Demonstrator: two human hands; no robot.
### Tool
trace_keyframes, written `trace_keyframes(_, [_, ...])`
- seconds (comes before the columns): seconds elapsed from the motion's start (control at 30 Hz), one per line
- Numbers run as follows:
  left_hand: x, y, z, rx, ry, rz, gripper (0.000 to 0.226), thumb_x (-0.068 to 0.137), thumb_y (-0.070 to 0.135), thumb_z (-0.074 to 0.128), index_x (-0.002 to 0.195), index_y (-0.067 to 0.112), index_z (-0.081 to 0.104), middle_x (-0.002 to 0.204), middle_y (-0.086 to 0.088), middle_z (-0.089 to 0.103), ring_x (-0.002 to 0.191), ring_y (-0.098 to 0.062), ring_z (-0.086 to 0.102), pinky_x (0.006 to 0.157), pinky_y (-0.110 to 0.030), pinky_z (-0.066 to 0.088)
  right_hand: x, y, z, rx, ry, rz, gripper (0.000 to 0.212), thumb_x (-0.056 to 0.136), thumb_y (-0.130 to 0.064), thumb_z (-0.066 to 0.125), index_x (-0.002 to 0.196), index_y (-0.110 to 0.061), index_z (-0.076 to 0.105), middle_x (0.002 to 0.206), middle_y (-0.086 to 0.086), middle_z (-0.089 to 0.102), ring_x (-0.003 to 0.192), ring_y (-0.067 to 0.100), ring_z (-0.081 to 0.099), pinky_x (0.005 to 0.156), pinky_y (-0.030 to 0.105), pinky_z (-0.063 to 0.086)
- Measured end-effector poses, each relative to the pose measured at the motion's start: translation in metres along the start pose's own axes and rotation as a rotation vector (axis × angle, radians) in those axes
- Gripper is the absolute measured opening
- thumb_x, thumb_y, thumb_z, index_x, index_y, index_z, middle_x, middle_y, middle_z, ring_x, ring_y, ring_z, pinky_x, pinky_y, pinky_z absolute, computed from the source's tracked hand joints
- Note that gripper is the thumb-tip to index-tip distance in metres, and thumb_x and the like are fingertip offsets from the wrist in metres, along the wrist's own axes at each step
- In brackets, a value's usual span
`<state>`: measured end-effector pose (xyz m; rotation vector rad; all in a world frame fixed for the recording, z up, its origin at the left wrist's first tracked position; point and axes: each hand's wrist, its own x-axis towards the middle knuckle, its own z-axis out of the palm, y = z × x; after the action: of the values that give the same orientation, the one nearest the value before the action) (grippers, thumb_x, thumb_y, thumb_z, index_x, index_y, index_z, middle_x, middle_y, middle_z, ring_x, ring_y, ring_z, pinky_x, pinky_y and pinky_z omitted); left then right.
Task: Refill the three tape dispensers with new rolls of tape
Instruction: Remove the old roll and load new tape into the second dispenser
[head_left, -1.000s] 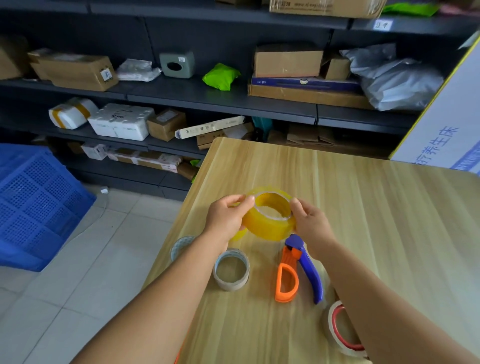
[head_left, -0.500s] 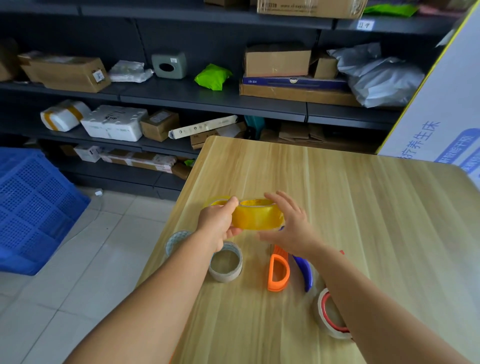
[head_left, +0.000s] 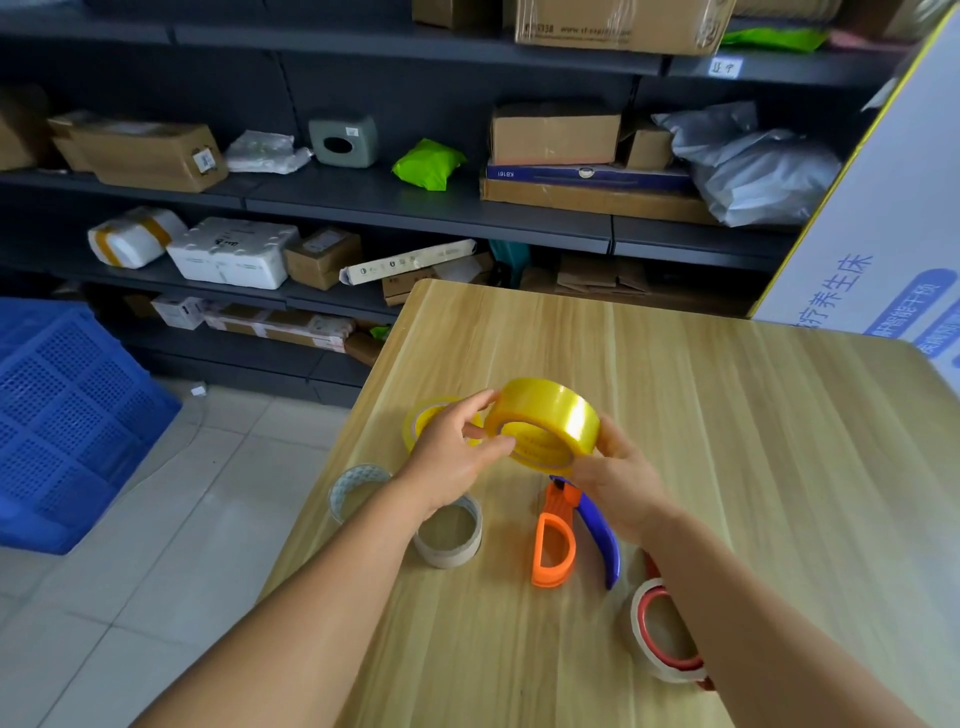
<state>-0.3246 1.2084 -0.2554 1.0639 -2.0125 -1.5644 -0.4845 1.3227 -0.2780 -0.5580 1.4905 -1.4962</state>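
Wooden table (head_left: 727, 415) bears tape rolls (head_left: 451, 535) (four) and dispensers (head_left: 554, 540)

- You are looking across a light wooden table (head_left: 727, 415) with a pale grain and a rounded far-left corner.
- Behind it, dark grey metal shelving (head_left: 426, 208) fills the back wall in several tiers.
- On the shelves you can see cardboard boxes (head_left: 555, 132), white foam parcels (head_left: 231, 252), a bright green packet (head_left: 427, 163) and grey plastic mailer bags (head_left: 753, 166).
- To your left, a blue perforated plastic crate (head_left: 67, 415) stands on the floor.
- The floor (head_left: 156, 545) is pale square tile with thin grout lines.
- At your right, a large white carton (head_left: 893, 249) with blue printed characters and a yellow edge leans in beside the table.
- The light is even and soft.
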Motion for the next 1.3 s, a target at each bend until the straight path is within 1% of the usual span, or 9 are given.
trace_keyframes(0.13, [0.001, 0.000, -0.005, -0.034, -0.027, 0.004, 0.060, 0.081, 0.020, 0.072, 0.135, 0.033, 0.049, 0.132, 0.004, 0.052, 0.125, -0.017, 0.048, 0.105, -0.043, 0.042, 0.001, 0.000, -0.008, 0.115, -0.145, 0.036, 0.058, 0.052, 0.009, 0.053, 0.098, -0.022, 0.068, 0.091, 0.015, 0.059, 0.085, 0.033, 0.049, 0.073, 0.043, 0.039])
trace_keyframes(0.23, [0.000, 0.005, -0.005, -0.060, -0.007, 0.036, 0.053, 0.078, 0.018, 0.075, 0.125, 0.032, 0.056, 0.120, 0.004, 0.061, 0.114, -0.014, 0.055, 0.102, -0.041, 0.044, 0.000, -0.002, -0.008, 0.193, -0.196, 0.045, 0.063, 0.063, 0.020, 0.042, 0.112, -0.015, 0.060, 0.098, 0.013, 0.066, 0.091, 0.031, 0.063, 0.077, 0.043, 0.051])
trace_keyframes(0.3, [-0.001, 0.008, -0.002, -0.037, 0.037, 0.064, 0.050, 0.075, 0.019, 0.078, 0.119, 0.030, 0.058, 0.114, 0.004, 0.062, 0.108, -0.014, 0.057, 0.098, -0.041, 0.046, 0.001, -0.002, -0.006, 0.184, -0.165, 0.042, 0.065, 0.070, 0.025, 0.035, 0.115, -0.016, 0.057, 0.101, 0.012, 0.066, 0.093, 0.029, 0.064, 0.085, 0.049, 0.048])
trace_keyframes(0.5, [-0.002, 0.012, 0.010, 0.255, 0.133, 0.182, 0.053, 0.066, 0.031, 0.082, 0.114, 0.033, 0.061, 0.109, 0.010, 0.053, 0.109, -0.018, 0.049, 0.093, -0.041, 0.045, 0.002, -0.014, 0.007, -0.318, -0.066, -0.121, 0.064, 0.070, 0.009, 0.060, 0.110, -0.042, 0.056, 0.103, -0.002, 0.057, 0.084, 0.014, 0.057, 0.072, 0.031, 0.050])
trace_keyframes(0.57, [-0.002, 0.011, 0.010, 0.306, 0.140, 0.198, 0.054, 0.065, 0.034, 0.081, 0.116, 0.035, 0.060, 0.108, 0.011, 0.052, 0.112, -0.017, 0.045, 0.095, -0.040, 0.042, 0.002, -0.014, 0.008, -0.358, -0.060, -0.131, 0.063, 0.069, 0.008, 0.064, 0.106, -0.043, 0.057, 0.102, -0.005, 0.057, 0.085, 0.012, 0.057, 0.070, 0.028, 0.051])
trace_keyframes(0.7, [-0.003, 0.010, 0.005, 0.231, 0.094, 0.176, 0.058, 0.069, 0.030, 0.080, 0.123, 0.032, 0.058, 0.117, 0.012, 0.054, 0.115, -0.015, 0.047, 0.099, -0.039, 0.043, 0.002, -0.009, 0.005, -0.239, -0.026, -0.091, 0.062, 0.067, 0.016, 0.064, 0.108, -0.030, 0.060, 0.106, 0.013, 0.061, 0.088, 0.023, 0.059, 0.078, 0.046, 0.052])
trace_keyframes(0.87, [-0.003, 0.008, 0.001, 0.174, 0.013, 0.147, 0.055, 0.071, 0.025, 0.080, 0.122, 0.031, 0.060, 0.119, 0.010, 0.054, 0.115, -0.013, 0.052, 0.099, -0.032, 0.044, -0.001, -0.002, 0.003, -0.157, -0.034, -0.047, 0.062, 0.068, 0.019, 0.062, 0.109, -0.026, 0.060, 0.102, 0.016, 0.060, 0.087, 0.026, 0.058, 0.077, 0.044, 0.049])
trace_keyframes(1.03, [-0.005, 0.006, 0.001, 0.080, 0.020, 0.137, 0.039, 0.071, 0.020, 0.080, 0.095, 0.043, 0.061, 0.115, 0.009, 0.062, 0.110, -0.016, 0.058, 0.097, -0.035, 0.048, -0.002, 0.003, 0.001, -0.100, -0.032, -0.019, 0.061, 0.070, 0.021, 0.060, 0.116, -0.019, 0.057, 0.097, 0.015, 0.061, 0.085, 0.027, 0.059, 0.078, 0.046, 0.048])
trace_keyframes(1.3, [-0.001, 0.006, 0.003, 0.003, 0.068, 0.209, 0.025, 0.075, 0.007, 0.076, 0.079, 0.030, 0.068, 0.115, 0.001, 0.065, 0.106, -0.007, 0.061, 0.096, -0.020, 0.044, -0.003, 0.004, 0.001, 0.038, -0.032, 0.034, 0.057, 0.074, 0.019, 0.062, 0.119, -0.016, 0.057, 0.088, 0.010, 0.062, 0.081, 0.029, 0.060, 0.082, 0.051, 0.049])
